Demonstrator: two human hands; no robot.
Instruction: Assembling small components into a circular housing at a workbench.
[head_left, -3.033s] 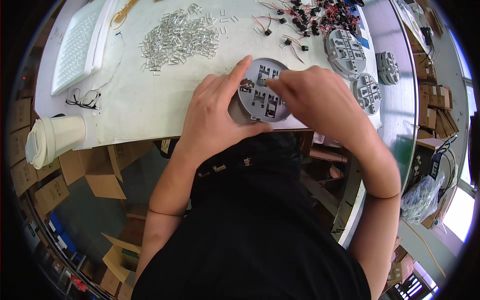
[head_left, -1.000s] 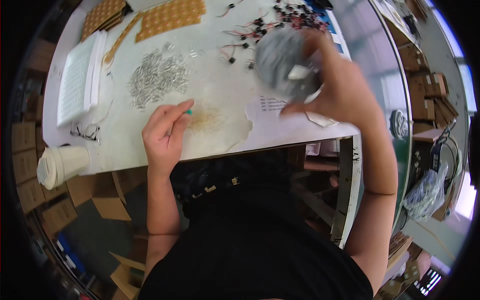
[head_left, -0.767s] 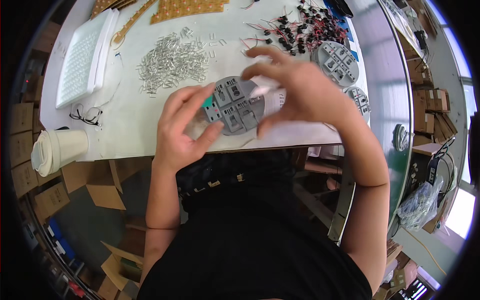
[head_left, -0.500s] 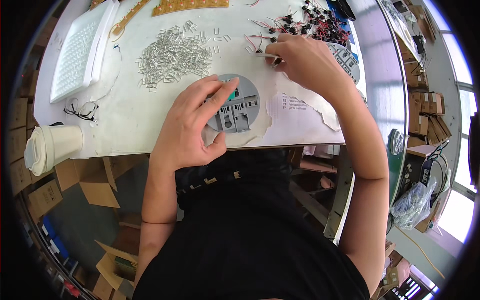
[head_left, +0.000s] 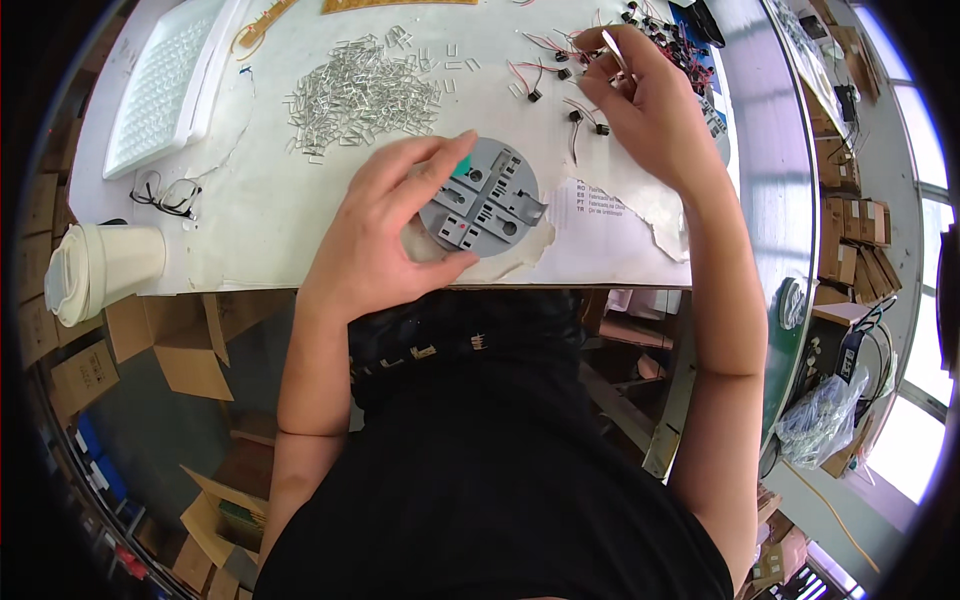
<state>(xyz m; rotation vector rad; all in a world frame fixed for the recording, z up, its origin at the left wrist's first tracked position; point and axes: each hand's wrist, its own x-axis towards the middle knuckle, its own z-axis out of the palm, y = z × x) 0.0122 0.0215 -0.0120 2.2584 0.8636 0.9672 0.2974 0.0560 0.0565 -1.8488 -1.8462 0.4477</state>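
My left hand (head_left: 385, 225) grips a round grey plastic disc (head_left: 490, 215) by its left side, fingers over the top edge and thumb at the bottom. Slots and recesses cover the disc, and a teal patch (head_left: 462, 166) shows beside my index fingertip. At the upper right, my right hand (head_left: 645, 110) is closed round a slim pale tool (head_left: 613, 52), perhaps tweezers; its tip is hard to make out. Beside that hand lie several small black parts (head_left: 534, 96) with thin red and black wires. More of them form a pile (head_left: 690, 50) behind it.
A heap of U-shaped metal pins (head_left: 360, 95) lies left of centre. Further left are a white tray (head_left: 165, 85), eyeglasses (head_left: 170, 195) and a cream lidded container (head_left: 110, 265). Another grey disc (head_left: 715, 125) is partly hidden behind my right wrist. Torn paper (head_left: 600, 210) covers the tabletop.
My right hand has moved right and away from me, with the slim tool now pointing up. The grey disc has turned under my left hand. More loose wired parts are visible.
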